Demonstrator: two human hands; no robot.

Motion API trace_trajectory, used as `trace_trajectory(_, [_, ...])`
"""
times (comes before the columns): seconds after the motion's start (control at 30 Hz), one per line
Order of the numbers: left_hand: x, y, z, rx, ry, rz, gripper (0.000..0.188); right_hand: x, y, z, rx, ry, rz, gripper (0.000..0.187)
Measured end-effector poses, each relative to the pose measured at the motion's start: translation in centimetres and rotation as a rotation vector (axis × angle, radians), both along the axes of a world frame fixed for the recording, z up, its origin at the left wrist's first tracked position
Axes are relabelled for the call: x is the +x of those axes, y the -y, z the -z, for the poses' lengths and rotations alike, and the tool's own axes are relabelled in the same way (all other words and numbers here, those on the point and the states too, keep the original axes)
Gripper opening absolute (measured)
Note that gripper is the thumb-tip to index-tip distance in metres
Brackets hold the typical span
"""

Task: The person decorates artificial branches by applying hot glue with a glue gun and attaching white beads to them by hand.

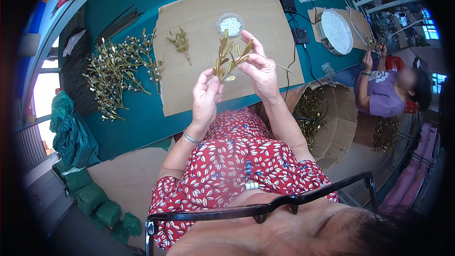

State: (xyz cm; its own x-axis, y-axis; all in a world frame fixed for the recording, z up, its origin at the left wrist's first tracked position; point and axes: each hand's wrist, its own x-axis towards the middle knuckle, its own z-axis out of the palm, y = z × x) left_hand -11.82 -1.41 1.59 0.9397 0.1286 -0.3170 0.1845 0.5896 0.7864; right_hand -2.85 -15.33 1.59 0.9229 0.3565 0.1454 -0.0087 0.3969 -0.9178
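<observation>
Centre frame, above the cardboard point(199, 57): left hand point(206, 97) pinches the gold sprig point(230, 57) at its lower stem; right hand point(258, 68) pinches its leaves. Judged light, wiry, easily bent; grip the stem.

The person wears a red dress point(237, 161) printed all over with small white leaf shapes, with a few blue marks among them and short sleeves ending above the elbows. The forearms are bare. A thin silver bangle point(190, 138) circles the left wrist. Black-framed glasses point(265, 206) sit at the lower edge of the view, their rims thin and dark.
</observation>
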Motion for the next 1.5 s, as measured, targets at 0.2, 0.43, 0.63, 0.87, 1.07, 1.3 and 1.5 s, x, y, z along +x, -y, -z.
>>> trace_trajectory(0.2, [0.0,0.1,0.2,-0.013,-0.012,0.002,0.032,0.3,0.2,0.3,0.013,0.001,-0.025,0.017])
trace_trajectory(0.43, [-0.1,0.2,0.3,-0.017,-0.038,-0.015,0.031,0.6,0.1,1.1,0.032,0.017,-0.033,0.019])
trace_trajectory(0.63, [0.0,0.1,0.3,-0.009,-0.049,-0.019,0.031,0.8,0.1,0.8,-0.012,0.025,-0.037,0.019])
trace_trajectory(0.87, [0.0,0.2,0.3,-0.023,-0.043,-0.016,0.029,1.1,0.0,1.4,0.007,0.054,-0.054,0.018])
trace_trajectory(1.07, [-0.1,0.2,0.5,-0.026,-0.085,-0.027,0.028,1.3,0.0,1.2,-0.023,0.077,-0.057,0.016])
trace_trajectory(1.3, [0.1,0.3,0.6,-0.042,-0.086,-0.027,0.027,1.5,0.1,1.4,-0.019,0.088,-0.052,0.014])
trace_trajectory(1.5, [0.0,0.3,0.8,-0.055,-0.095,-0.025,0.025,1.8,0.0,1.6,-0.027,0.112,-0.062,0.013])
